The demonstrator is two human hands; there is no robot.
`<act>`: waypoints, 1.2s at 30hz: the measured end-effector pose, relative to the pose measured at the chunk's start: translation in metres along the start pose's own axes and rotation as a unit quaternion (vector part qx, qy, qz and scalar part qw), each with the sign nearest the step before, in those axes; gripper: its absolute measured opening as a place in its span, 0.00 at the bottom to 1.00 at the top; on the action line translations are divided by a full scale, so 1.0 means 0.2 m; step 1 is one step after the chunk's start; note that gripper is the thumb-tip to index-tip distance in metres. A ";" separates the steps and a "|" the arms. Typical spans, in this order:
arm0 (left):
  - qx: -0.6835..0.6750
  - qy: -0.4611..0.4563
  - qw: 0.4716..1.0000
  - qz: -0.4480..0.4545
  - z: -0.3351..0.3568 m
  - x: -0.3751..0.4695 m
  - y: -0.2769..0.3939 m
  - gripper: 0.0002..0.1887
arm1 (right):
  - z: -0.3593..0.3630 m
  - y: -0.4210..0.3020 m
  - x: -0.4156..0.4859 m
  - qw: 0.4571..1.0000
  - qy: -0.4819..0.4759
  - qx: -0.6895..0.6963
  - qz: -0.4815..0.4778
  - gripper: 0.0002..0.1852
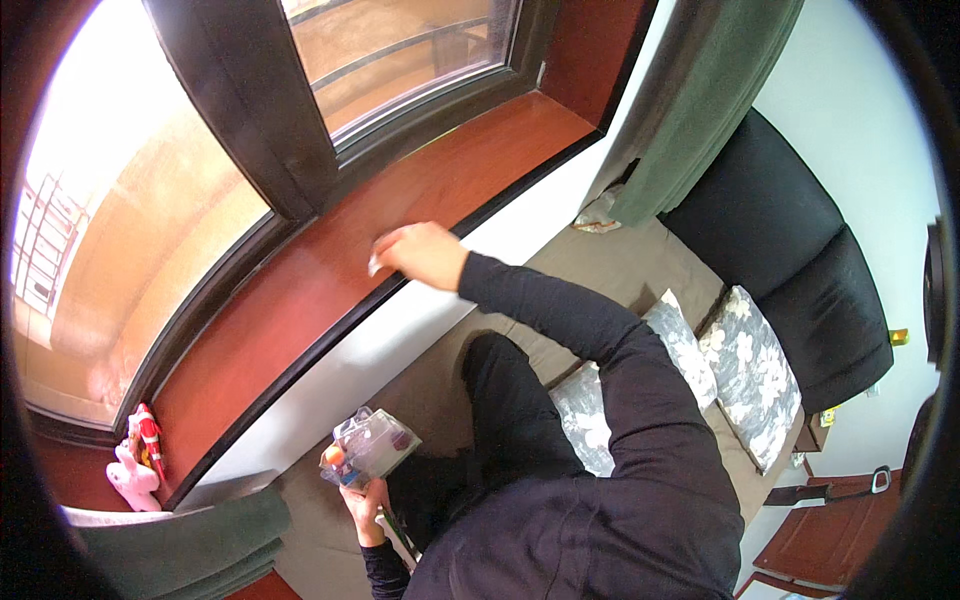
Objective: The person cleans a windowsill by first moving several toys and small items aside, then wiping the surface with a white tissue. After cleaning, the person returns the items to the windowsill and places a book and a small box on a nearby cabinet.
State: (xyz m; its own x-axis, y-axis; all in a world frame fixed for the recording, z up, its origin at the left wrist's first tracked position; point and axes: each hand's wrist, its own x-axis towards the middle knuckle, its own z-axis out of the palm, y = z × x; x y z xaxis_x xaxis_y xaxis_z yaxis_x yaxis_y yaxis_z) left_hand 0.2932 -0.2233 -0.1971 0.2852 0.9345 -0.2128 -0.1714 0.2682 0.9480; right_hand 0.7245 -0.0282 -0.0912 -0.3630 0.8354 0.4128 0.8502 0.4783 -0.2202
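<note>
My right hand (424, 253) is over the reddish-brown windowsill (337, 255), near its black front edge, its fingers closed on a small white thing, perhaps a cloth or tissue, that shows only in part. Low on the other side, my left hand (366, 504) grips a clear plastic box (375, 442) by its lower end. Colourful small items, one of them orange, show inside the box. It is held above the bed, beside my black-clothed leg.
Pink plush toy (133, 478) and a red-and-white figure (148, 435) stand at the sill's far left end. Brown-framed windows (255, 112) rise behind it. Around me are a grey-brown bedsheet (427, 375), floral pillows (754, 375), a black headboard (795, 247) and green curtains (705, 112).
</note>
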 end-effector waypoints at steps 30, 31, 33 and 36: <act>0.031 -0.046 0.993 -0.100 0.58 0.42 0.17 0.11 | -0.71 1.81 -0.35 0.877 -0.026 -0.453 0.156 0.12; 0.030 -0.038 0.995 -0.089 0.61 0.43 0.17 0.12 | -0.69 1.86 -0.36 0.875 -0.020 -0.451 0.174 0.11; 0.030 -0.059 0.994 -0.089 0.59 0.48 0.15 0.14 | -0.67 1.92 -0.35 0.874 -0.004 -0.445 0.195 0.10; 0.035 -0.071 0.989 -0.126 0.67 0.50 0.23 0.17 | -0.67 1.92 -0.34 0.879 -0.004 -0.418 0.231 0.10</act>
State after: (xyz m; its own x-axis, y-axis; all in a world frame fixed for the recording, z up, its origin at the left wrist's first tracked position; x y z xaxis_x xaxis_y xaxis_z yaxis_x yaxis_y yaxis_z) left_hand 0.4408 -0.1483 -0.1427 0.4412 0.7960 -0.4143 -0.0125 0.4671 0.8841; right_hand 1.1273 0.0626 -0.0852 0.0947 0.8918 0.4424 0.8895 -0.2753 0.3646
